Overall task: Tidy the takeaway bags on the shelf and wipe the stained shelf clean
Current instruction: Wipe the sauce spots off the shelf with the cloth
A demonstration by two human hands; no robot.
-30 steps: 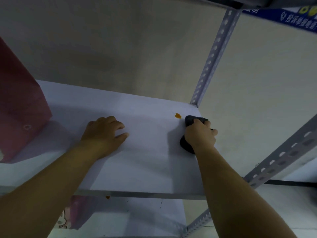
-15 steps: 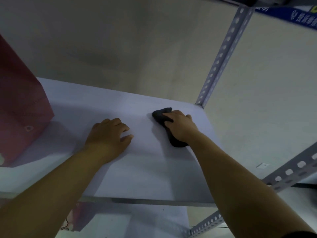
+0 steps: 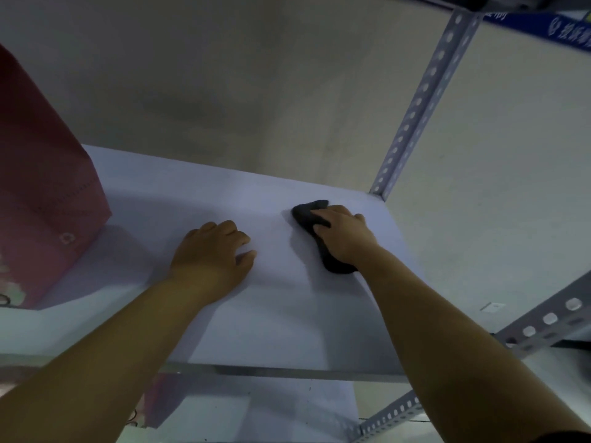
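Note:
A white shelf board (image 3: 287, 327) fills the middle of the view. My right hand (image 3: 343, 238) presses a dark cloth (image 3: 308, 214) onto the board near its back right corner; the cloth sticks out beyond my fingers and under my wrist. No stain shows on the board around the cloth. My left hand (image 3: 212, 257) rests knuckles-up on the board to the left of the cloth, fingers curled and holding nothing. A dark red takeaway bag (image 3: 41, 199) stands upright at the left end of the shelf.
Perforated grey metal uprights (image 3: 419, 103) stand at the back right corner, another (image 3: 543, 321) at the front right. A lower shelf (image 3: 256, 407) lies beneath, with part of a pink bag (image 3: 156, 401) on it. A plain wall runs behind, with a blue sign (image 3: 550, 30) at top right.
My right hand slid the cloth leftward over the orange stain, which no longer shows. The left hand has stayed in place.

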